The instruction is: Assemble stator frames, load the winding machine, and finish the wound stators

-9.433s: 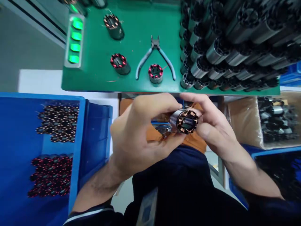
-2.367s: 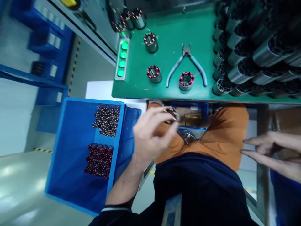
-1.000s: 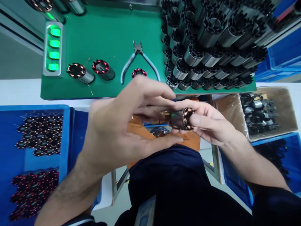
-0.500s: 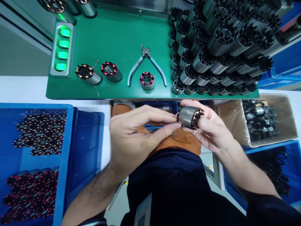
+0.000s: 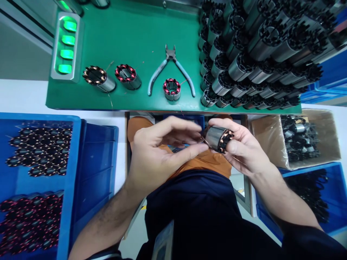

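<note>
The right hand [image 5: 245,150] grips the stator [image 5: 215,138], copper end toward four o'clock. At its nine o'clock, the left hand [image 5: 158,155] has loosened from pinched to parted; handling appears unfinished. Pliers [image 5: 170,56] lie at eleven.

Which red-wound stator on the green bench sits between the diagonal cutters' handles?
The shorter red-wound stator, farther right; the taller red-wound stator stands left of the diagonal cutters, outside their handles.
</note>
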Motion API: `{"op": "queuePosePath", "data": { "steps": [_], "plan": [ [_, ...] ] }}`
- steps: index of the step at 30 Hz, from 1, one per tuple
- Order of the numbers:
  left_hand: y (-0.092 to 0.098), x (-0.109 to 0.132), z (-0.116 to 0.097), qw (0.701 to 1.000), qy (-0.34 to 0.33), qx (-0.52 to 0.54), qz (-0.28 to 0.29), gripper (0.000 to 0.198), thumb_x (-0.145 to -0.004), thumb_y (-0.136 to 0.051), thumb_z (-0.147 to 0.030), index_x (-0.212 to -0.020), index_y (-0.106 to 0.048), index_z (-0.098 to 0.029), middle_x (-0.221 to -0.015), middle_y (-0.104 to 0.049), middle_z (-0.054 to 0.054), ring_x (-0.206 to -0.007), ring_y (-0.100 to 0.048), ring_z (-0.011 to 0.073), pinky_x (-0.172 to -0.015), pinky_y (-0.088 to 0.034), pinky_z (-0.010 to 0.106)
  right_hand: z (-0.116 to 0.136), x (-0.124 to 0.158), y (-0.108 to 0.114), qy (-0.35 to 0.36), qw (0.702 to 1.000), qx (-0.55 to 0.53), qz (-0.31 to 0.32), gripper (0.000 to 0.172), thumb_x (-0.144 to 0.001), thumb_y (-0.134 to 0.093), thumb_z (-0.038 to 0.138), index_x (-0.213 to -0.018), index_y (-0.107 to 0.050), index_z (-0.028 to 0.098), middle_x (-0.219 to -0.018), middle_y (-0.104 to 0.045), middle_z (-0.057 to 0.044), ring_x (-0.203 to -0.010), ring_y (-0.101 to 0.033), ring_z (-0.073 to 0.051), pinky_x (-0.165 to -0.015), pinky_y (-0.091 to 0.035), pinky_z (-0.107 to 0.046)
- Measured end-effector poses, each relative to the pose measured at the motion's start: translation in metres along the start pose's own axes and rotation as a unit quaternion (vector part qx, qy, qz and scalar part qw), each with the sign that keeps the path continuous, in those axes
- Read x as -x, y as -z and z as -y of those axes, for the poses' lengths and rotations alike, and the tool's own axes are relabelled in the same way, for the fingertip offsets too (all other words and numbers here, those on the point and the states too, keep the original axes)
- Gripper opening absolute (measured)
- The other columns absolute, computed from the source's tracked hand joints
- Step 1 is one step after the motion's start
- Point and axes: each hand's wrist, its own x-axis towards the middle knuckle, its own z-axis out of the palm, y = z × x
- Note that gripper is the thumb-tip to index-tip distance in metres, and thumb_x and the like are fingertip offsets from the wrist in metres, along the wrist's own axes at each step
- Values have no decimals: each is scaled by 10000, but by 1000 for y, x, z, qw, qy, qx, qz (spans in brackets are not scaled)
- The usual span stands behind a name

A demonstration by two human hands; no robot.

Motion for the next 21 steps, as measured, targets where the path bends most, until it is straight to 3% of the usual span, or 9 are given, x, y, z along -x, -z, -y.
{"op": "queuePosePath", "data": {
  "steps": [3,6,9,12,17,21],
  "plan": [
    [1,1,2,999,2,34,8,438,-974,-1087,-274,-1381,-928,-305,-1156,-959,19,-910,-938,201,-822,-817,287,-1,-1,2,-9,997,-47,61,414,-909,-1130,326,-1287,-966,284,-1099,-951,-20,-920,-924,-136,-924,-756,-206],
    [1,-1,0,996,-4,86,28,250,-957,-1100,-263,-1177,-988,-303,-1064,-961,20,-844,-928,202,-771,-807,281,-3,-2,4,-31,991,-80,98,405,-955,-1112,384,-1312,-970,255,-1083,-956,-33,-870,-929,-134,-820,-746,-162],
    [-1,-4,-3,989,32,141,16,304,-859,-1146,-166,-1092,-1001,-297,-1016,-961,-3,-812,-931,190,-767,-800,240,-5,-2,4,-37,994,-74,74,487,-884,-1162,436,-1284,-969,237,-1050,-951,-41,-835,-918,-150,-817,-763,-193],
    [-1,-4,-2,988,67,140,2,331,-826,-1131,-89,-1047,-999,-297,-985,-954,-24,-816,-933,182,-772,-790,221,-5,-2,6,-28,997,-50,51,464,-862,-1174,375,-1261,-977,243,-1034,-949,-28,-854,-915,-137,-857,-759,-192],
    [7,-1,0,993,64,80,59,345,-894,-1083,-139,-1179,-977,-301,-964,-940,-40,-794,-915,168,-764,-764,227,-5,-1,9,-23,998,-25,61,420,-903,-1148,317,-1284,-979,264,-1091,-970,-30,-937,-950,-146,-910,-759,-194],
    [14,9,-6,989,-51,-134,33,237,-1035,-939,-140,-1203,-954,-307,-1065,-953,-37,-899,-918,177,-847,-734,284,-1,-2,10,16,1000,0,-9,428,-868,-1169,326,-1224,-934,297,-1062,-957,-2,-954,-965,-185,-959,-788,-271]
  ]
}}
